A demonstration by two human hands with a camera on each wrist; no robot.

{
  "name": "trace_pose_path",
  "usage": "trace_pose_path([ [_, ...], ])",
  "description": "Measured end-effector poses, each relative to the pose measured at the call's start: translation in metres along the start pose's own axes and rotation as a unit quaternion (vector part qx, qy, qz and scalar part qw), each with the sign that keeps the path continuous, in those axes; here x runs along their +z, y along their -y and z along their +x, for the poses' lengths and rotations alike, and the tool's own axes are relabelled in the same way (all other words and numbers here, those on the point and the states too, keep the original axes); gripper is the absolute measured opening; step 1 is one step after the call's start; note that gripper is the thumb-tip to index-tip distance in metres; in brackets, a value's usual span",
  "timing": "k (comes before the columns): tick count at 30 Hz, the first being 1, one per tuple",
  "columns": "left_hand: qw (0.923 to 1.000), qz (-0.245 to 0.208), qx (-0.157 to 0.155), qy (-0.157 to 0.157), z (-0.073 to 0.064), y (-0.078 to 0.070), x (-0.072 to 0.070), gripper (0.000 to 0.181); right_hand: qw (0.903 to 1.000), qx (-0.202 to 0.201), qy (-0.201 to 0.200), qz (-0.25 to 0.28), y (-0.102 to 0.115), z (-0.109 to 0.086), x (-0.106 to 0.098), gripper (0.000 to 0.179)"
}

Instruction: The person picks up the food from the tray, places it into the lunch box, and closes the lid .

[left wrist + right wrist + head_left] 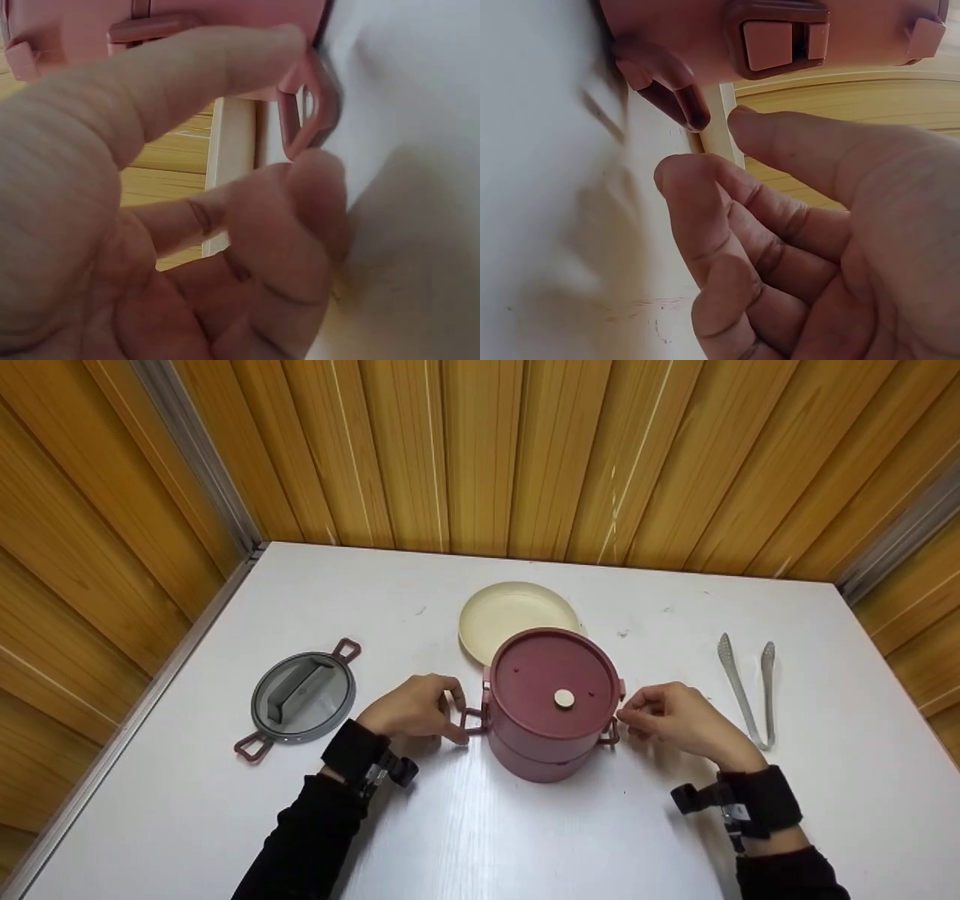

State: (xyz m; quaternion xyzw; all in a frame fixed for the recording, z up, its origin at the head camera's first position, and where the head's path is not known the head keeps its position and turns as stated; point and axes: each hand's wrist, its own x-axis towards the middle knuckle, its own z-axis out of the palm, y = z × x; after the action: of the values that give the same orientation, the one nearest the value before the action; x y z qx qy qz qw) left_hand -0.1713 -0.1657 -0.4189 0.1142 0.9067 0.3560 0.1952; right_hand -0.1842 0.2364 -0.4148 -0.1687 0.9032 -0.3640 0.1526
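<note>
A dark red lidded pot (551, 712) with a small cream knob (564, 699) on its top stands upright on the white table. Beside its left handle (472, 721) is my left hand (420, 706), thumb and loosely bent fingers spread apart around the handle's outer end. The left wrist view shows a gap between that thumb and the fingertips. On the other side, my right hand (679, 718) is close to the right handle (667, 86). Its thumb and bent fingers stand apart with nothing between them.
Behind the pot lies a cream plate (517, 604), partly hidden by it. A grey-rimmed clear lid (315, 705) with two red loop handles rests at the left. Metal tongs (739, 690) lie spread at the right. Wood-look panels (480, 457) wall off the back.
</note>
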Motion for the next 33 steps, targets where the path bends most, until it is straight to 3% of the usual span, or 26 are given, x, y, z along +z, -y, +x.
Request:
trace_pose_path([
  [16,0.9973,0.031,0.065,-0.014,0.0082,0.0036,0.0079,0.033,0.9997,-0.008,0.009,-0.019,-0.0001,0.0008,0.0008,0.019],
  [25,0.9958,-0.001,0.087,-0.028,0.0075,-0.0002,0.0069,0.031,0.9978,-0.033,0.053,-0.019,-0.0018,-0.0011,0.0012,0.011],
  [33,0.9903,-0.01,0.127,-0.056,0.0083,-0.0056,0.0103,0.028,0.9969,-0.053,0.05,-0.03,-0.0014,-0.0017,0.0022,0.007],
])
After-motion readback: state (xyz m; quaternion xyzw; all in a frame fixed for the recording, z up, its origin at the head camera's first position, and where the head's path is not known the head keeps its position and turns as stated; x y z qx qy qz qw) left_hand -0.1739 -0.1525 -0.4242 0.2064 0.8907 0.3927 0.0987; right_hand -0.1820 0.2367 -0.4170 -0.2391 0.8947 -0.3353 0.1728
